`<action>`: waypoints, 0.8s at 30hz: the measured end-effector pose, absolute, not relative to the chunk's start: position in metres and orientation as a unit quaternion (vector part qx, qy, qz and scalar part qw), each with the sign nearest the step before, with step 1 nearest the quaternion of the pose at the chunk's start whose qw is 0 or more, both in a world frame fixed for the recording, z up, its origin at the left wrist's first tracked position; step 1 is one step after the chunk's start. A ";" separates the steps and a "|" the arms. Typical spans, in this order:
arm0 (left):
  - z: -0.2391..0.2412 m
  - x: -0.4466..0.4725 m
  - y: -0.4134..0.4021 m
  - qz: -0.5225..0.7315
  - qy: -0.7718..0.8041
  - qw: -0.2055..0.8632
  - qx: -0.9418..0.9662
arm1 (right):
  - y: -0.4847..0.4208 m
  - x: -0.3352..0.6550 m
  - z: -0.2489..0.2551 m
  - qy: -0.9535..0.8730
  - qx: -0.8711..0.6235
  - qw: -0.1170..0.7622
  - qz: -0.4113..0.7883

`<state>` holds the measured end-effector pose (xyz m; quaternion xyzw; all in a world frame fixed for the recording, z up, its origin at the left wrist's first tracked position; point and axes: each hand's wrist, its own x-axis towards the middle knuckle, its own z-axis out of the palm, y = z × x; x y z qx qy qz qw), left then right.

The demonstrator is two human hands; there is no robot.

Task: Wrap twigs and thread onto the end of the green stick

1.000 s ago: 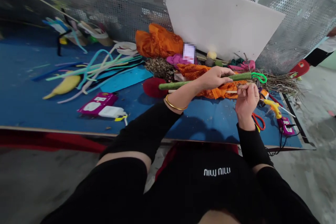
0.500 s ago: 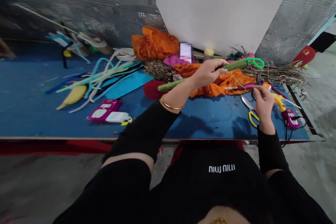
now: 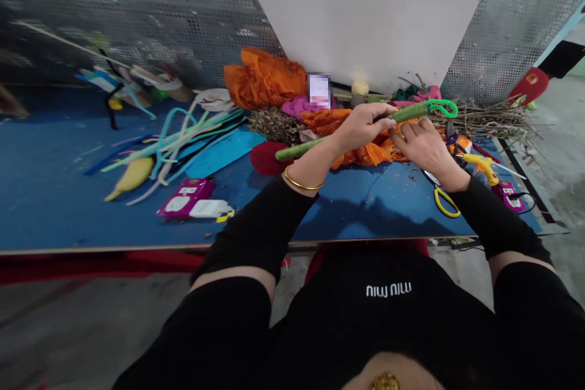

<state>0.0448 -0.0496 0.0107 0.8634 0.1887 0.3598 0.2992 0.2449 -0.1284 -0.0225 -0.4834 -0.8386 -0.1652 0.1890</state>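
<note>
My left hand point(image 3: 361, 129) is closed round a long green-wrapped stick point(image 3: 411, 112), which slants over the table. A bright green pipe-cleaner loop point(image 3: 443, 108) sticks out at its right end. Close to that end, my right hand point(image 3: 423, 145) has its fingers bent in against the underside of the stick. A thin green strand ran from the stick toward these fingers a moment ago; the fingers now hide it. Crumpled orange paper point(image 3: 370, 155) lies beneath both hands. Yellow-handled scissors point(image 3: 446, 202) rest below my right wrist.
A yellow glue gun point(image 3: 482, 167) and a purple power strip point(image 3: 512, 198) lie at the right. Dry twigs point(image 3: 498, 119) fill the back right. Pipe cleaners point(image 3: 171, 140), a yellow gourd-like thing point(image 3: 132, 178) and another purple strip point(image 3: 187, 198) are at the left. A white board point(image 3: 375, 18) leans behind.
My right hand has moved left and up from beside the scissors to the stick. The left hand keeps its hold on the stick. The view has shifted slightly.
</note>
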 end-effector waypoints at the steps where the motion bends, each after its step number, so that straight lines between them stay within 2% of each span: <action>1: 0.010 0.045 -0.049 0.366 0.184 0.301 0.861 | -0.125 0.245 -0.020 -0.836 -0.485 0.202 -0.157; 5: 0.007 0.047 -0.048 0.399 0.181 0.297 0.849 | -0.127 0.250 -0.015 -0.833 -0.488 0.234 -0.116; 16: -0.005 0.062 -0.044 0.403 0.183 0.273 0.854 | -0.171 0.241 0.011 -0.917 -0.341 0.158 -0.132; 20: -0.007 0.063 -0.040 0.417 0.198 0.264 0.847 | -0.195 0.245 0.037 -0.946 -0.274 0.171 -0.034; 24: -0.009 0.065 -0.036 0.435 0.220 0.249 0.837 | -0.210 0.249 0.047 -0.926 -0.219 0.281 0.122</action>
